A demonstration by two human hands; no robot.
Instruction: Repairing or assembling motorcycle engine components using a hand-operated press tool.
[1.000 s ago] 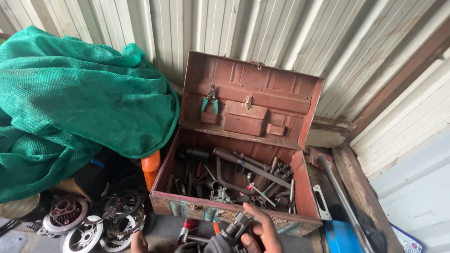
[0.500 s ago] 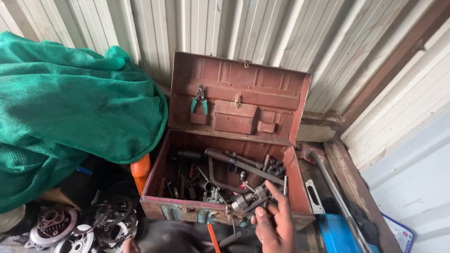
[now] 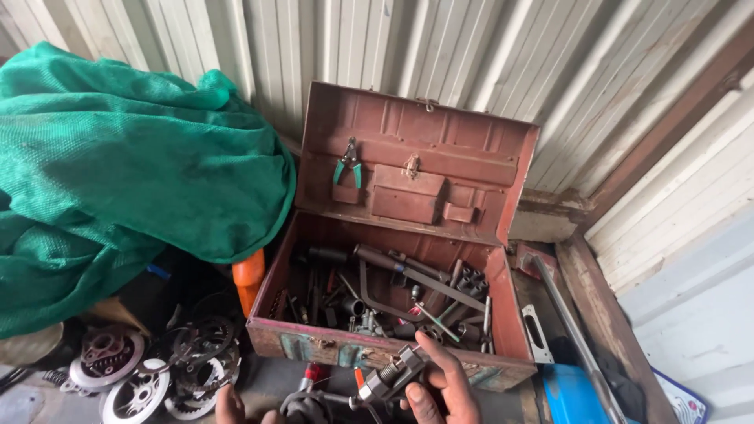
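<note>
An open rust-red metal toolbox [image 3: 503, 314] stands against a corrugated wall, full of several wrenches, sockets and bars. Green-handled pliers [image 3: 347, 163] hang inside its raised lid [image 3: 416, 157]. My right hand [image 3: 444, 385] is at the bottom edge, just in front of the box's front wall, shut on a small metal tool with a threaded screw [image 3: 393, 375]. Only the fingertips of my left hand [image 3: 232, 407] show at the bottom left, near a dark round part; what it holds is hidden.
A big green mesh cloth [image 3: 126, 180] is heaped at the left. Sprockets and clutch plates [image 3: 141, 369] lie below it, an orange container [image 3: 250, 276] beside the box. A long metal bar [image 3: 569, 330] and a blue object [image 3: 573, 396] lie at the right.
My right hand has drawn back from over the box's contents to its front wall, still holding the small metal tool. The view has shifted slightly.
</note>
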